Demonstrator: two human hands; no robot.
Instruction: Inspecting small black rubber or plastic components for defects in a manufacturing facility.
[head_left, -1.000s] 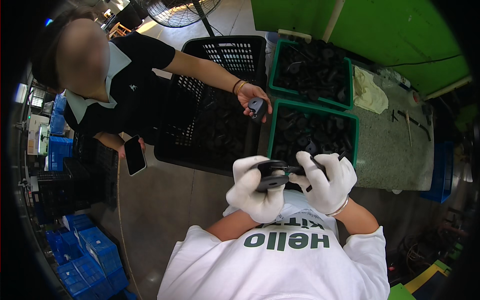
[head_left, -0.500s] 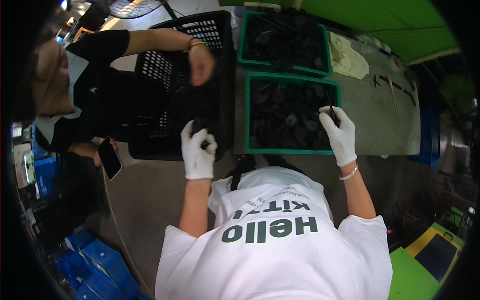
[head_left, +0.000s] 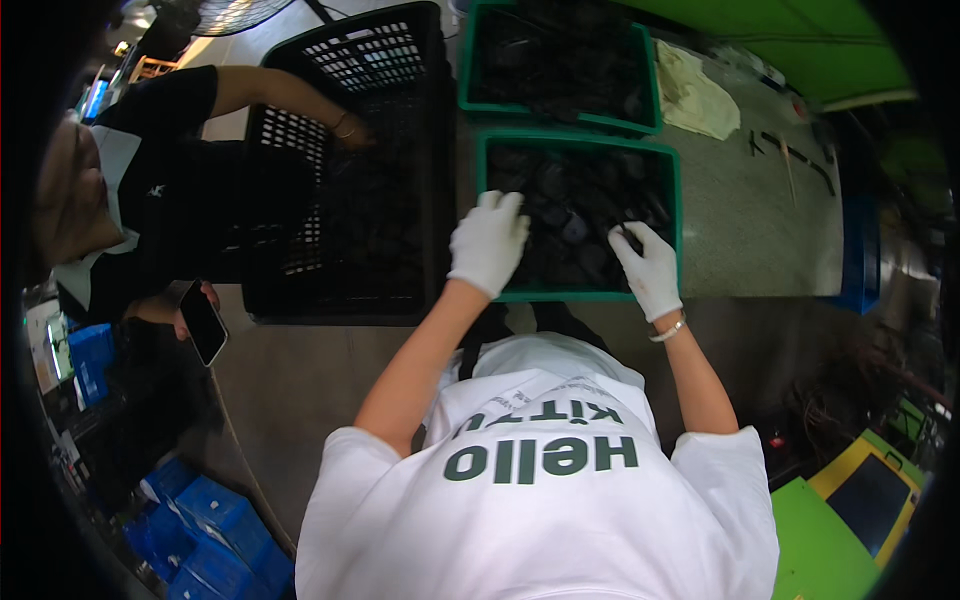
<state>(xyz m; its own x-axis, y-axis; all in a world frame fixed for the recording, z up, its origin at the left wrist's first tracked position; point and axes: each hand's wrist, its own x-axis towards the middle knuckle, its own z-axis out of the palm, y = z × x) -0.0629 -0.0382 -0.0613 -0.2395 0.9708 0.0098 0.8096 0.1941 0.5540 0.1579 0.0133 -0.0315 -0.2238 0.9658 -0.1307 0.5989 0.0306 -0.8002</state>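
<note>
My left hand [head_left: 489,243], in a white glove, is over the left rim of the near green bin [head_left: 580,296]. Its fingers are apart, and nothing shows in them. Dark, rounded parts [head_left: 572,226] fill that bin. At the bin's right side my right hand [head_left: 648,268], gloved too, pinches a thin dark tool [head_left: 629,236] between thumb and fingers; its exact kind is too dark to make out.
Behind stands a second green bin [head_left: 655,95] of dark parts. A co-worker's hand [head_left: 352,132] reaches into the black crate [head_left: 345,310] at left; their other hand holds a phone [head_left: 204,323]. A cloth [head_left: 697,95] lies on the grey table [head_left: 740,220].
My left hand has moved right, from the black crate to the near green bin; the dark piece it held no longer shows. My right hand has shifted left and slightly down. The co-worker's hand reaches into the crate.
</note>
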